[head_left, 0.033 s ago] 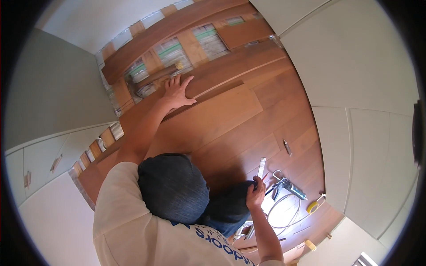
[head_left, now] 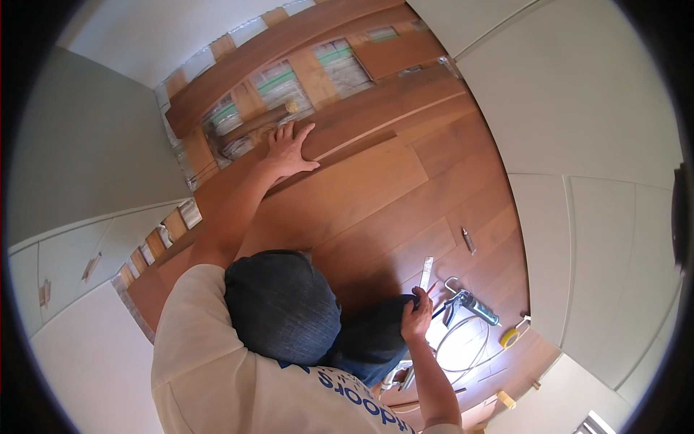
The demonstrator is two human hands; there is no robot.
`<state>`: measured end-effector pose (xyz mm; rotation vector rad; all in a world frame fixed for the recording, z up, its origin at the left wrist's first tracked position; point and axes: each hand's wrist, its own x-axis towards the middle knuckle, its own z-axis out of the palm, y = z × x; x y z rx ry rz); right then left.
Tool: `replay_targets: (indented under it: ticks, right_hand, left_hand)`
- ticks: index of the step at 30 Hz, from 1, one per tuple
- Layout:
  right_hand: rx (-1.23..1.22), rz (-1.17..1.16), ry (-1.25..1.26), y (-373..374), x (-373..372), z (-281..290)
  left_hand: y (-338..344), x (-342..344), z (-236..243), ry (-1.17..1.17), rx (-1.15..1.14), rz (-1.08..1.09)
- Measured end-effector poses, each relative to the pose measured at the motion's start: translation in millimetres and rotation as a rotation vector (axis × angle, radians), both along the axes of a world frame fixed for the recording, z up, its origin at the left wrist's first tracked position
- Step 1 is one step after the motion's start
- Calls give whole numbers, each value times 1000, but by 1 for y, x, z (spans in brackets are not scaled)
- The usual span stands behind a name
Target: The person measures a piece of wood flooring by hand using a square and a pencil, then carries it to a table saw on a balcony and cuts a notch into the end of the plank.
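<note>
My left hand (head_left: 290, 153) lies with its fingers spread on a long brown floorboard (head_left: 347, 119), its thumb near the raised edge. A loose-looking strip of board (head_left: 361, 147) runs along that edge beside the thumb. Lower right, my right hand (head_left: 415, 318) is closed by my dark-trousered knee (head_left: 372, 329). From its fingers a flat silver strip, like a short metal rule (head_left: 427, 270), points away from me, with a thin red pencil-like stick (head_left: 432, 288) beside it. The fingers partly hide both, so the exact grip is unclear.
A caulking gun (head_left: 477, 309), a coiled hose or cable (head_left: 442, 351) and a yellow tape roll (head_left: 509, 338) lie at right. A small tube (head_left: 468, 241) is nearby. Wooden battens (head_left: 312, 76) with silvery gaps show ahead. Pale cabinets (head_left: 600, 246) line the right side.
</note>
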<state>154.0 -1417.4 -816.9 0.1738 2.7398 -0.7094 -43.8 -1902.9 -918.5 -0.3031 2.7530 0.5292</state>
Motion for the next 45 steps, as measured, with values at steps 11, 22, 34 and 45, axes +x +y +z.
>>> replay_targets:
  ticks: [11, 22, 34, 45]
  right_hand:
    - [1, 10, -18, -1, -2, -2]
    - [29, 49, -5, 0, 0, -6]
    - [39, 86, 2, -1, -2, -4]
    - [20, 42, 33, -1, -3, -4]
  left_hand:
    - [-2, 0, -7, 34, -17, -9]
    - [-3, 1, -12, 62, -5, -18]
    - [-1, -1, -6, 16, -25, -13]
    - [3, -16, 1, -129, -59, -29]
